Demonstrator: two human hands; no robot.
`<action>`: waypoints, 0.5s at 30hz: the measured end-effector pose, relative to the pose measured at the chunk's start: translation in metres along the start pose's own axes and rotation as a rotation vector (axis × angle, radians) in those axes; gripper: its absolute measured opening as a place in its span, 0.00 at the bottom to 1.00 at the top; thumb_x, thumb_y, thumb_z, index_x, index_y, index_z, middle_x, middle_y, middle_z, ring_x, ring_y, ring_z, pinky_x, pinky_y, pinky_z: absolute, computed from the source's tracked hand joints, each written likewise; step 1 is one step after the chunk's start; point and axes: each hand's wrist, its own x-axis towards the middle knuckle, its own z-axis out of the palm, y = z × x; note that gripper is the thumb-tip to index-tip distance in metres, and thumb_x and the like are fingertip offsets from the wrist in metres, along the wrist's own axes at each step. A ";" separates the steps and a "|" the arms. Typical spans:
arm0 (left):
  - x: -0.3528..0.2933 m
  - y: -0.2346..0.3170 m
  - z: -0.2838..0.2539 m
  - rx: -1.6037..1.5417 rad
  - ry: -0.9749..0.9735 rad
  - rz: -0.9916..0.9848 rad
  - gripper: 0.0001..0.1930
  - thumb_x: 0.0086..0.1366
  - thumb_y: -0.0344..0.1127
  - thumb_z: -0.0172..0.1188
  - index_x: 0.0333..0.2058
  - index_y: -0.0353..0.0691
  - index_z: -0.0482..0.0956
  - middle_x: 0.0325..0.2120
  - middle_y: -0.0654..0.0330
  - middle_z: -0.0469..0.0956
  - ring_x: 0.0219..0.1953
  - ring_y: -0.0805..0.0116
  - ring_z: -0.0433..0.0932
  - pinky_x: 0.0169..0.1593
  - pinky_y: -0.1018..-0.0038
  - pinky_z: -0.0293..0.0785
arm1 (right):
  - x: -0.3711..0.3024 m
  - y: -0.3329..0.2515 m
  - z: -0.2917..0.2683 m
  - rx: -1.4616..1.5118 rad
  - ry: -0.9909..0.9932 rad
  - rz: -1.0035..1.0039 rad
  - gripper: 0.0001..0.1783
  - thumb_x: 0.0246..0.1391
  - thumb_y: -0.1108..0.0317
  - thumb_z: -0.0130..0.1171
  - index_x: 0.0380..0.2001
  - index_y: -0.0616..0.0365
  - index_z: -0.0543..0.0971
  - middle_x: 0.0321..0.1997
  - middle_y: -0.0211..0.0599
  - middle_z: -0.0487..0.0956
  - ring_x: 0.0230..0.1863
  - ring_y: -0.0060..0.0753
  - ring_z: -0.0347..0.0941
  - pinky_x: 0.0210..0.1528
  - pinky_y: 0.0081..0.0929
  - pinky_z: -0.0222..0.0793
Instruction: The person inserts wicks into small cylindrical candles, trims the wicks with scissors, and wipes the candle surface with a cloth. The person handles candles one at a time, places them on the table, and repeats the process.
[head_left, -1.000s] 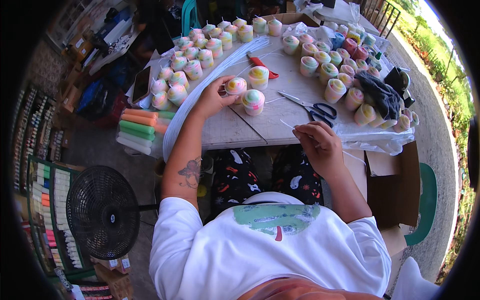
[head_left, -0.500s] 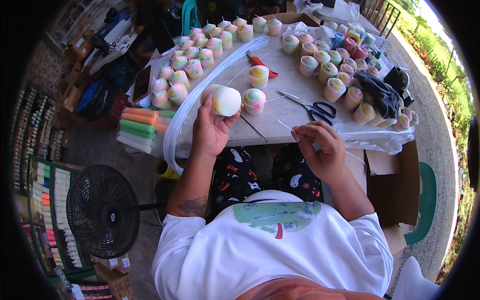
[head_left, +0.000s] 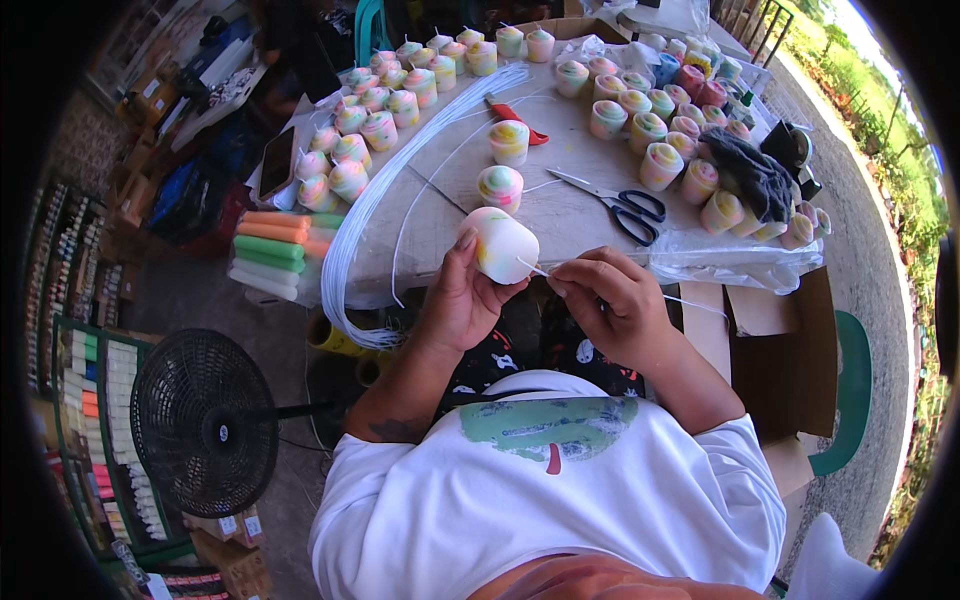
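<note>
A pale candle (head_left: 505,247) with yellow patches lies in my left hand (head_left: 464,300), its white flat base turned to the right. My right hand (head_left: 612,298) pinches a white wick (head_left: 532,267) between thumb and fingertips. The wick's tip meets the candle's base; how deep it reaches I cannot tell. Its tail hangs out past my right hand. Just beyond the held candle stands a swirl-topped candle (head_left: 500,188), with another candle (head_left: 509,143) behind it. A thin dark rod (head_left: 438,188) lies on the table to their left.
Scissors with dark handles (head_left: 636,216) lie at right, and a red-handled tool (head_left: 522,122) farther back. A long bundle of white wicks (head_left: 385,190) curves along the left. Rows of candles (head_left: 422,88) stand on both sides. A black fan (head_left: 205,425) stands at lower left, an open cardboard box (head_left: 790,365) at right.
My left hand has brought the candle right and nearer to me, its base turning toward my right hand. The wick's tip, apart from the candle before, now meets the base.
</note>
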 end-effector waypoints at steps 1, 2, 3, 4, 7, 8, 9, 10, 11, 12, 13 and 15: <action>0.000 0.000 0.000 0.015 -0.007 0.004 0.29 0.68 0.55 0.45 0.56 0.35 0.63 0.49 0.51 0.73 0.46 0.63 0.78 0.43 0.71 0.82 | 0.000 0.000 0.000 -0.006 -0.008 0.003 0.08 0.48 0.77 0.61 0.34 0.59 0.78 0.29 0.38 0.76 0.30 0.38 0.76 0.30 0.29 0.72; -0.001 0.000 0.000 0.031 -0.014 0.011 0.29 0.68 0.55 0.45 0.56 0.35 0.63 0.50 0.51 0.72 0.47 0.63 0.78 0.44 0.71 0.81 | 0.001 -0.001 -0.001 -0.012 -0.016 0.004 0.08 0.48 0.77 0.61 0.34 0.59 0.78 0.30 0.38 0.76 0.30 0.38 0.76 0.30 0.29 0.72; -0.002 0.001 0.000 0.046 -0.009 0.023 0.27 0.67 0.51 0.48 0.55 0.36 0.63 0.49 0.52 0.72 0.47 0.63 0.77 0.46 0.69 0.80 | 0.001 -0.002 -0.001 -0.017 -0.024 0.006 0.08 0.48 0.77 0.61 0.35 0.59 0.78 0.30 0.38 0.76 0.30 0.38 0.76 0.30 0.29 0.72; -0.002 0.004 0.000 0.061 -0.005 0.036 0.24 0.67 0.47 0.51 0.55 0.37 0.64 0.49 0.54 0.72 0.48 0.63 0.76 0.47 0.67 0.78 | 0.000 -0.001 -0.001 0.012 -0.017 0.034 0.08 0.49 0.79 0.60 0.35 0.60 0.78 0.30 0.38 0.77 0.30 0.36 0.76 0.31 0.27 0.72; 0.012 0.011 -0.021 0.678 0.111 0.413 0.24 0.61 0.38 0.59 0.53 0.38 0.64 0.48 0.54 0.70 0.48 0.59 0.74 0.50 0.63 0.75 | -0.003 0.004 -0.003 0.057 0.020 0.104 0.08 0.50 0.81 0.59 0.36 0.62 0.78 0.32 0.38 0.77 0.31 0.32 0.76 0.32 0.23 0.72; 0.018 0.015 -0.031 0.977 0.168 0.594 0.25 0.59 0.35 0.62 0.53 0.38 0.65 0.48 0.53 0.70 0.48 0.57 0.74 0.50 0.62 0.74 | -0.003 0.005 -0.005 0.046 0.040 0.117 0.08 0.50 0.81 0.59 0.35 0.63 0.78 0.32 0.38 0.77 0.32 0.30 0.76 0.32 0.22 0.72; 0.020 0.024 -0.030 1.241 0.197 0.624 0.26 0.57 0.33 0.64 0.53 0.38 0.65 0.47 0.52 0.69 0.47 0.55 0.74 0.50 0.61 0.73 | -0.002 0.008 -0.006 0.033 0.064 0.130 0.08 0.50 0.81 0.59 0.35 0.63 0.78 0.32 0.38 0.77 0.32 0.29 0.76 0.33 0.21 0.72; 0.020 0.033 -0.027 1.506 0.225 0.650 0.27 0.54 0.31 0.65 0.53 0.39 0.66 0.47 0.51 0.69 0.47 0.53 0.73 0.50 0.60 0.72 | -0.002 0.010 -0.006 0.028 0.072 0.125 0.08 0.50 0.81 0.59 0.35 0.62 0.77 0.32 0.38 0.77 0.31 0.30 0.76 0.31 0.22 0.71; 0.019 0.041 -0.026 1.774 0.259 0.669 0.28 0.52 0.29 0.67 0.52 0.39 0.67 0.46 0.50 0.69 0.46 0.51 0.73 0.50 0.59 0.71 | -0.003 0.012 -0.006 0.027 0.076 0.118 0.08 0.50 0.81 0.59 0.35 0.61 0.77 0.31 0.38 0.77 0.30 0.31 0.76 0.30 0.23 0.71; 0.021 0.041 -0.034 1.810 0.287 0.583 0.28 0.50 0.31 0.67 0.51 0.42 0.69 0.46 0.47 0.68 0.48 0.44 0.71 0.51 0.57 0.69 | -0.003 0.014 -0.005 0.025 0.080 0.112 0.08 0.50 0.81 0.59 0.35 0.61 0.77 0.30 0.38 0.77 0.29 0.32 0.75 0.28 0.24 0.70; 0.027 0.038 -0.048 1.819 0.302 0.595 0.28 0.51 0.32 0.67 0.52 0.43 0.69 0.47 0.47 0.68 0.50 0.44 0.69 0.53 0.56 0.67 | -0.004 0.014 -0.004 0.031 0.074 0.124 0.08 0.50 0.81 0.59 0.35 0.61 0.77 0.30 0.38 0.77 0.29 0.33 0.75 0.29 0.25 0.70; 0.036 0.036 -0.059 1.838 0.334 0.619 0.29 0.51 0.34 0.68 0.53 0.45 0.69 0.49 0.46 0.67 0.55 0.44 0.66 0.57 0.53 0.63 | -0.004 0.016 -0.002 0.044 0.061 0.147 0.08 0.50 0.81 0.59 0.35 0.61 0.77 0.30 0.38 0.77 0.29 0.33 0.75 0.29 0.25 0.70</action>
